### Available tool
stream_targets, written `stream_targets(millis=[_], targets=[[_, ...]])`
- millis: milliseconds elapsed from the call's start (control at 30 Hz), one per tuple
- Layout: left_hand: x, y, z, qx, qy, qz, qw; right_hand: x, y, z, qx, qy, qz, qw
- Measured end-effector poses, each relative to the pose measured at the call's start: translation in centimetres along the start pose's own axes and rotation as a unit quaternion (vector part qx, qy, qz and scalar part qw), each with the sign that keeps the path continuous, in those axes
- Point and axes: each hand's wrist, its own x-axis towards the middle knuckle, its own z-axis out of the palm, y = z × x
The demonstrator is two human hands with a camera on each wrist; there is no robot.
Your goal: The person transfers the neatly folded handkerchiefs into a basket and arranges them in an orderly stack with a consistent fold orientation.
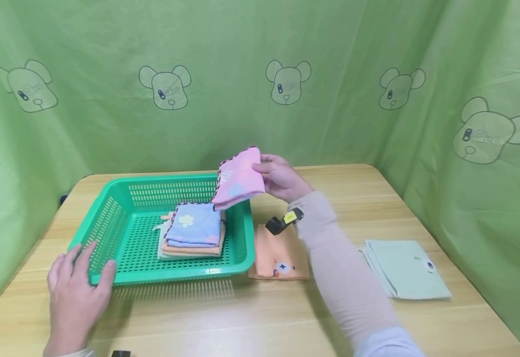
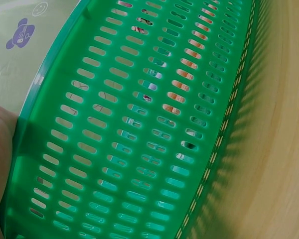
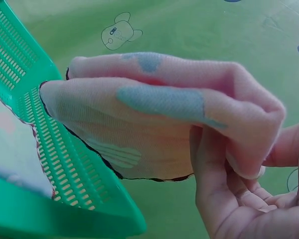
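Note:
A folded pink cloth (image 1: 239,178) with a dark striped edge is pinched by my right hand (image 1: 280,176) above the right side of the green basket (image 1: 248,248). In the right wrist view, the thumb and fingers hold the folded end of this cloth (image 3: 154,119). A blue folded cloth (image 1: 195,223) with a pale flower tops a small stack inside the basket, over orange and pale green ones. My left hand (image 1: 79,290) rests at the basket's front left corner, fingers spread and fairly straight. The left wrist view shows the slotted basket wall (image 2: 134,119) beside part of this hand.
An orange folded cloth (image 1: 282,255) lies just right of the basket, partly beneath the right forearm. Farther right is a pale green folded cloth (image 1: 414,270). Everything stands on a wooden table (image 1: 224,317), with a green curtain (image 1: 233,114) behind it and along both sides.

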Motion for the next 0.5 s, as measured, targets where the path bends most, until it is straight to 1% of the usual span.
stream_targets(millis=[267,500], targets=[[0.0,0.1,0.0,0.000,-0.003,-0.006,1.0000,0.5,0.7,0.8,0.004,0.000,0.002,1.0000],[0.1,0.1,0.0,-0.002,0.000,-0.002,1.0000,0.9,1.3,1.6,0.004,-0.007,0.006,1.0000]])
